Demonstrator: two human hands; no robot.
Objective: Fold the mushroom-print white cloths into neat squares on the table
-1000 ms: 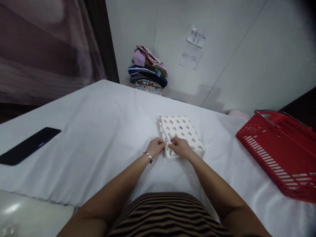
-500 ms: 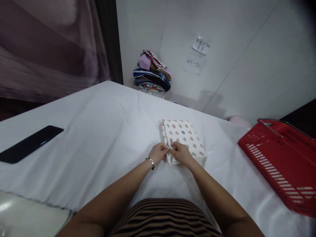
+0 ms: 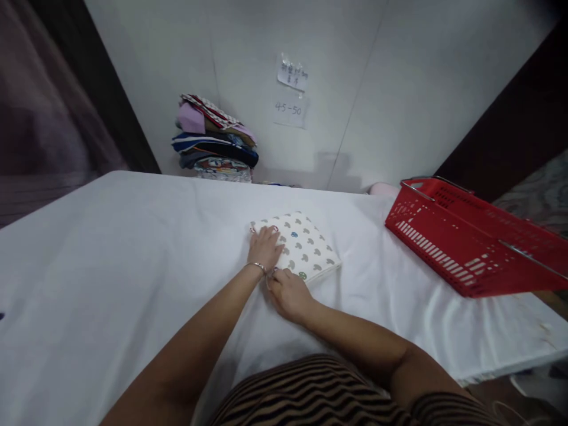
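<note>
A folded white cloth with grey, red and blue prints (image 3: 306,251) lies on the white sheet (image 3: 133,254) in front of me. My left hand (image 3: 265,248), with a bracelet at the wrist, rests flat on the cloth's left edge with its fingers stretched out. My right hand (image 3: 288,291) sits at the cloth's near corner, fingers curled against the edge; what they pinch is hidden.
A red plastic basket (image 3: 461,245) with metal handles stands on the sheet at the right. A stack of folded colourful clothes (image 3: 213,142) sits against the far wall, under two paper notes (image 3: 290,92). A dark curtain hangs at the left.
The camera turned right, so the black phone left the view. My left hand moved from the near corner up onto the cloth's left edge and opened flat. My right hand stayed at the near corner.
</note>
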